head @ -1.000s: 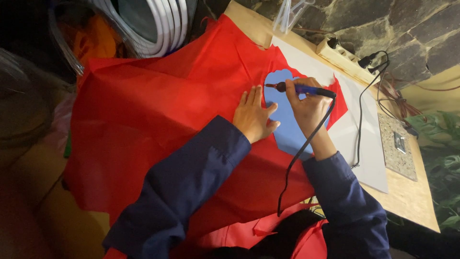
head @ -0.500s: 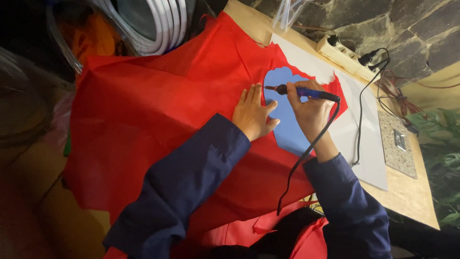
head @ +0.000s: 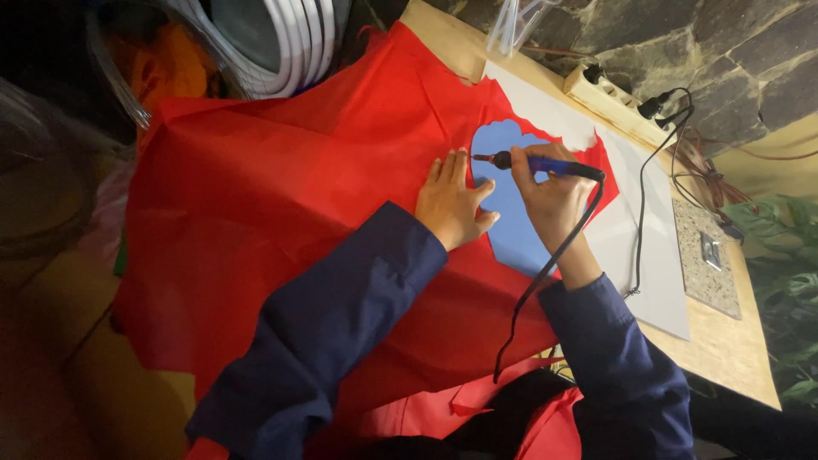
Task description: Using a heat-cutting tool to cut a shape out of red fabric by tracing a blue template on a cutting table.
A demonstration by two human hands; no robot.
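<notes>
A large sheet of red fabric (head: 281, 204) covers the table. My left hand (head: 453, 203) lies flat on it, fingers together, pressing it down beside a blue paper template (head: 513, 223). My right hand (head: 552, 194) grips a corded blue-handled hot tool (head: 545, 165) like a pen. Its thin metal tip touches the fabric at the left edge of the template, just above my left fingertips. The tool's black cord (head: 545, 273) runs down past my right forearm. Both arms wear dark blue sleeves.
A white board (head: 648, 247) lies under the work on the wooden table (head: 733, 349). A power strip (head: 607, 95) with a black plug sits at the far edge by a stone wall. White coiled hose (head: 290, 43) lies at top left, a grey stone tile (head: 705, 255) at right.
My right hand has drawn the tool's tip a little to the left along the template's edge. My left hand has stayed flat on the fabric.
</notes>
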